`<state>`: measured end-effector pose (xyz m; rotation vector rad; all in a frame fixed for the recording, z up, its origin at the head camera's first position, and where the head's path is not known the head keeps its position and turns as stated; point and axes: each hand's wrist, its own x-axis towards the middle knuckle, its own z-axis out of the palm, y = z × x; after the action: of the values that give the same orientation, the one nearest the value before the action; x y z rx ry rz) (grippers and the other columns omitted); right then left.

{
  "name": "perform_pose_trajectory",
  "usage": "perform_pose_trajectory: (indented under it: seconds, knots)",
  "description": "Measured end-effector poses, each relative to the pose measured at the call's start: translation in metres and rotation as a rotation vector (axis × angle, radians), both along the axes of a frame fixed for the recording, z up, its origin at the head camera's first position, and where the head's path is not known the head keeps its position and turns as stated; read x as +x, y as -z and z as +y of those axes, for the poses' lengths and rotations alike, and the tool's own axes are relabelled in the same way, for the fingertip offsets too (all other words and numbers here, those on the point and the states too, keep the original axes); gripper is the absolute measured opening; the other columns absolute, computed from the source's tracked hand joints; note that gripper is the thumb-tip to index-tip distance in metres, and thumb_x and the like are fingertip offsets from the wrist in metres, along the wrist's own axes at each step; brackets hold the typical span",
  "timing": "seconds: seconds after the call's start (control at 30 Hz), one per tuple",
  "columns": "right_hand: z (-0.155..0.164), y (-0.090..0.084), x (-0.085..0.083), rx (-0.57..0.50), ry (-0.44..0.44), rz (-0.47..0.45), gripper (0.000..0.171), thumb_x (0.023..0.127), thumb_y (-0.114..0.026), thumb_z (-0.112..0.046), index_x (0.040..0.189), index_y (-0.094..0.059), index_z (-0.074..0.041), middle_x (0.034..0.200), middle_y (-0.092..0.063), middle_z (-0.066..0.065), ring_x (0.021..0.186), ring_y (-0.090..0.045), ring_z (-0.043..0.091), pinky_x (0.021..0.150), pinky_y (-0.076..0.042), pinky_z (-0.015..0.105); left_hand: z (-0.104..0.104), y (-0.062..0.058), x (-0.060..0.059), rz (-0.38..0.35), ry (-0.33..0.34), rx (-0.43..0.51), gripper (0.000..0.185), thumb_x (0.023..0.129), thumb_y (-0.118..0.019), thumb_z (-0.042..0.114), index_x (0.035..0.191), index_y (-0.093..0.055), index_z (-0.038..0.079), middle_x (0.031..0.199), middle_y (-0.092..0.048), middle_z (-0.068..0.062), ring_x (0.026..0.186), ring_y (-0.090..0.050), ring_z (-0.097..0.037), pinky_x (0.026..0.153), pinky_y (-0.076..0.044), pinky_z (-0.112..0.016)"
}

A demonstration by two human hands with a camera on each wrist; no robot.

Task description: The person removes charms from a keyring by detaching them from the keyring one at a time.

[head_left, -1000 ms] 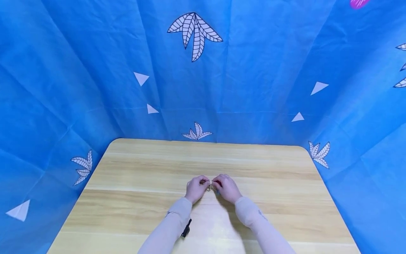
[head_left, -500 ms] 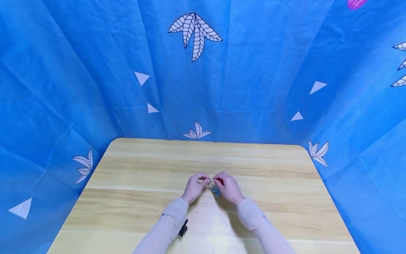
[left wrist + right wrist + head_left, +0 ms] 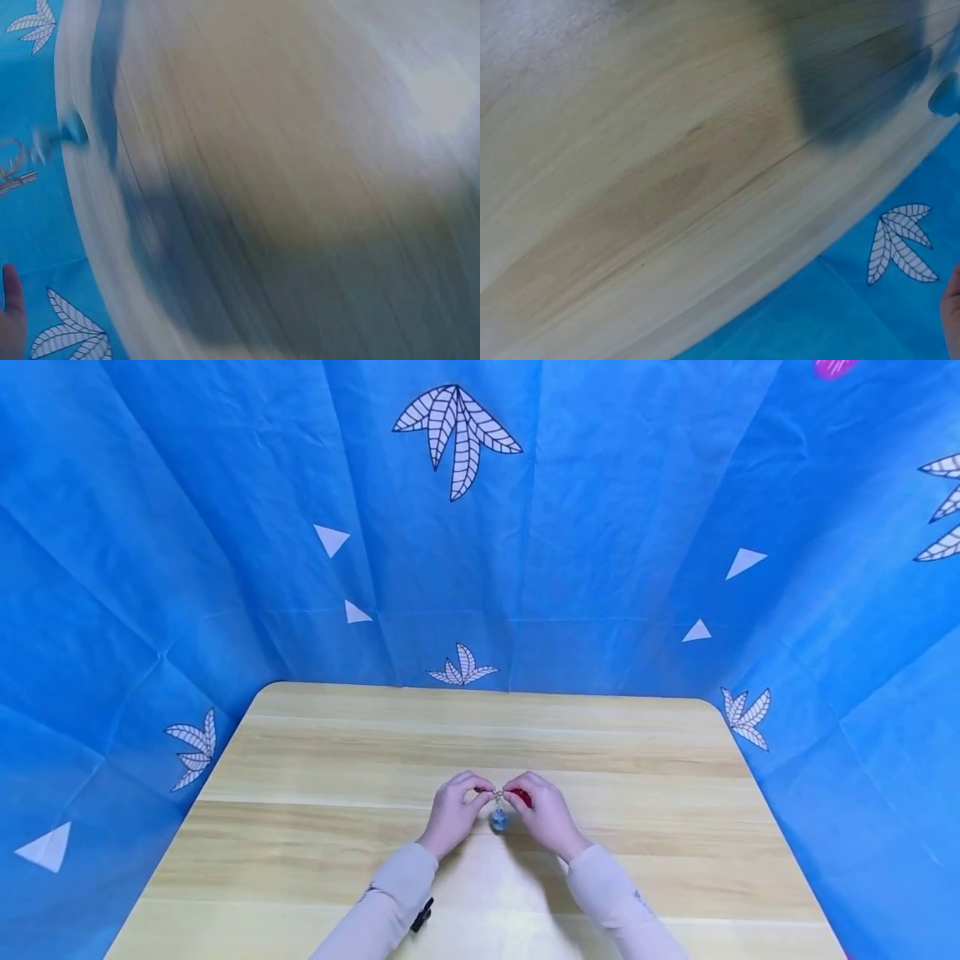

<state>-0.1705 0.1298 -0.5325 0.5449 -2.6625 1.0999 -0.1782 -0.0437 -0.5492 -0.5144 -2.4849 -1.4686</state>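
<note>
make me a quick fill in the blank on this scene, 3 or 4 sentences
1. Both hands meet over a table made of light ____.
2. The cloth backdrop behind the table is ____ with white leaf prints.
3. A small ____ charm hangs between the left hand and the right hand.
4. Beside the right hand's fingers shows a small piece coloured ____.

Missing words: wood; blue; blue; red
</note>
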Motion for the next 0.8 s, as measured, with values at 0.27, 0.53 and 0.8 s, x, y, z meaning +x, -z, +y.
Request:
perform_pose_trajectory:
  seconds: [0.27,0.53,0.8]
  knots:
    - [0.001,-0.007,0.006,0.004,-0.027,0.015,0.006,0.084,-0.065,-0.012,0.089,-0.067,-0.014,0.086,-0.064,-0.007,0.074,-0.057,0.004,0.064,-0.049,0.019,0.000,-0.006,0.004,0.174,-0.007,-0.121,0.008,0.077,-0.072,0.013,0.083,-0.070,0.017,0.081,-0.065,0.009,0.082,-0.059,-0.007,0.077,-0.050,-0.025]
    - [-0.003,-0.010,0.009,0.006,-0.042,0.041,0.003,0.084,-0.065,-0.014,0.087,-0.066,-0.012,0.084,-0.064,-0.005,0.071,-0.056,0.005,0.062,-0.048,0.019,0.004,-0.012,0.007,0.243,-0.013,-0.173,0.014,0.075,-0.074,0.011,0.086,-0.068,0.015,0.080,-0.065,0.007,0.079,-0.059,-0.008,0.074,-0.050,-0.026]
    - [-0.006,-0.010,0.012,-0.021,-0.048,-0.078,0.003,0.086,-0.063,-0.010,0.084,-0.062,-0.013,0.081,-0.059,-0.006,0.065,-0.047,0.003,0.057,-0.044,0.017,0.005,-0.008,0.009,0.180,-0.007,-0.148,0.015,0.076,-0.073,0.010,0.089,-0.067,0.015,0.082,-0.066,0.006,0.081,-0.059,-0.007,0.077,-0.050,-0.025]
